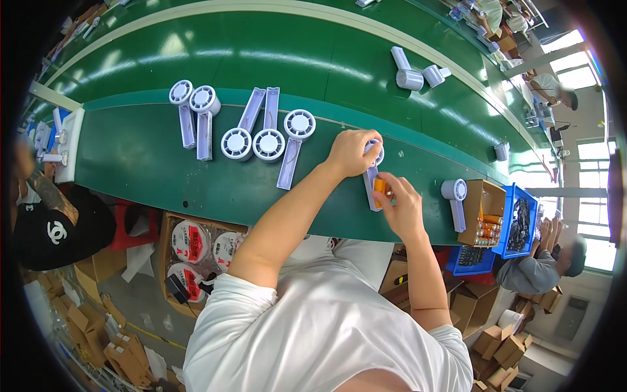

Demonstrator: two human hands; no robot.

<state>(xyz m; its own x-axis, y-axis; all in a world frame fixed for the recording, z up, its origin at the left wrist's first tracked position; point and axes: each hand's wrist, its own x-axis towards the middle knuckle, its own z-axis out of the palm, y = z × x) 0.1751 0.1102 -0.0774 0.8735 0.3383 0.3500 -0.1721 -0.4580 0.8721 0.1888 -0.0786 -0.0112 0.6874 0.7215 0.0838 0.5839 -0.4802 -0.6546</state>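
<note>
My left hand (351, 151) is wrapped round the round head of a white handheld fan (371, 191) on the green bench, covering part of it. The fan's hollow handle points toward me. Between the thumb and fingers of my right hand (405, 208) is an orange cylindrical battery (379, 185), held at the handle; whether it sits inside the channel I cannot tell. To the left lie several similar white fans (300, 124) with open handles, some showing thin wires. Another white fan (456, 204) lies to the right of my right hand.
At the right edge stand a cardboard box (498, 196) of orange batteries and a blue bin (537, 202) of dark parts. A green conveyor belt (261, 49) runs beyond the bench, carrying white fan parts (409, 80). Below the bench is a carton (165, 261) of round packages. Co-workers sit on both sides.
</note>
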